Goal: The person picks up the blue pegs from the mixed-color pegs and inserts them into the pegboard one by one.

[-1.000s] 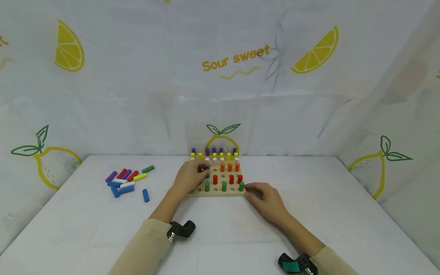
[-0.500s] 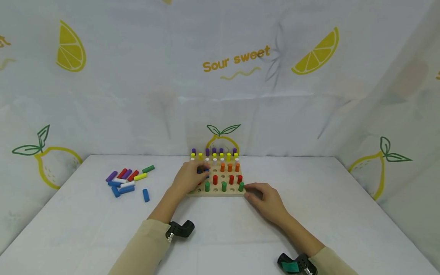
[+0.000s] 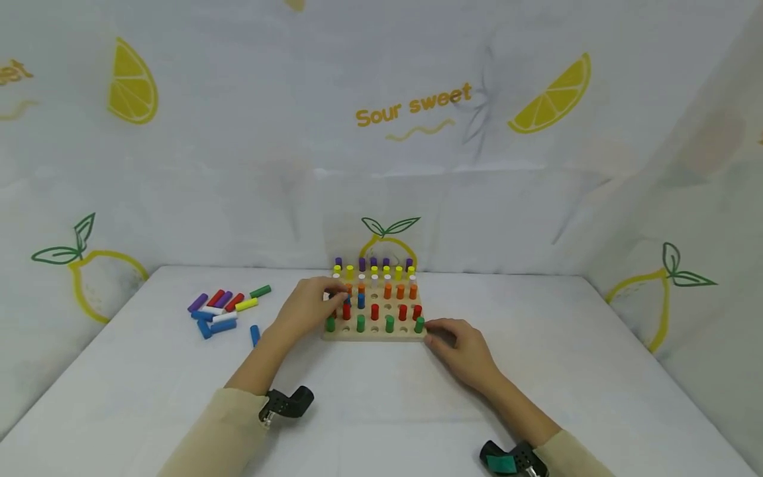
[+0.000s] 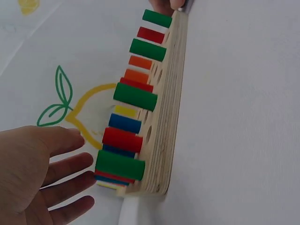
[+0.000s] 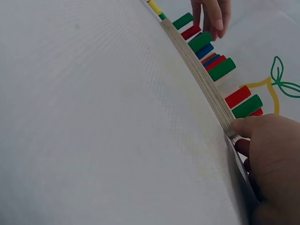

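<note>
A wooden pegboard (image 3: 393, 336) stands at the back middle of the table with coloured pegs upright in its rows. My left hand (image 3: 310, 305) reaches over its left side, fingertips close to a blue peg there. In the left wrist view the left hand's fingers (image 4: 70, 164) are spread and loosely bent, with no peg between them. Another blue peg (image 3: 361, 301) stands just right of the fingertips. At the front right corner, my right hand (image 3: 465, 351) holds the board's edge, its thumb (image 5: 243, 125) against the corner near a green peg (image 3: 420, 324).
Loose pegs lie in a pile on the left of the table, among them a purple peg (image 3: 198, 302), a green peg (image 3: 260, 291) and a yellow peg (image 3: 246, 304). A blue peg (image 3: 255, 334) lies apart, beside the left forearm. A printed white cloth (image 3: 238, 165) hangs behind.
My left hand has drawn back to the left, uncovering blue and red pegs on the board's left side. The right hand stays at the corner. The head view has shifted slightly.
</note>
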Available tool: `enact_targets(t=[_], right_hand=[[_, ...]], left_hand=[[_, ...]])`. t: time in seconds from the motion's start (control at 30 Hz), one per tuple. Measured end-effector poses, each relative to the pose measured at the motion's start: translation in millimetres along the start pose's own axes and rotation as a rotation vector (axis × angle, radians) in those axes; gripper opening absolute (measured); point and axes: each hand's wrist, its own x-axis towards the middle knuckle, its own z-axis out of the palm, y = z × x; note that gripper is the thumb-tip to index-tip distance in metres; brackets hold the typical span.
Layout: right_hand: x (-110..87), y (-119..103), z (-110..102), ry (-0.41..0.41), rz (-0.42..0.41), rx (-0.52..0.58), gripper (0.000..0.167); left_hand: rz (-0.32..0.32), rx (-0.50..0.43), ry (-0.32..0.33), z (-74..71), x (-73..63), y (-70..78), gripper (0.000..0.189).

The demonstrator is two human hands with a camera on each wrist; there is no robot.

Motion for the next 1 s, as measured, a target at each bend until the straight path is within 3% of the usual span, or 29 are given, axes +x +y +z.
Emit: enact_targets(t=[0.3, 0.63, 0.8, 1.0], right_hand=[[0.9, -0.8, -3.3, -0.004, 0.008, -0.012, 0.031], [2.3, -0.4, -0.1, -0.009, 0.005, -0.016, 0.031], [3.1, -0.8, 0.9, 0.000, -0.011, -0.011, 0.030], [2.9, -0.9, 0.5, 0.000, -0.009, -0.015, 0.030]], left_hand=[[-0.001, 0.134, 0.009, -40.7, -24.4, -22.3, 0.027], [-0.020, 0.208, 0.016, -71.9, -57.7, -70.8, 0.026], [0.008, 0.233, 0.021, -80.9, -71.6, -88.0, 0.025], [0.041, 0.200, -0.067, -79.5, -75.7, -105.3, 0.030]])
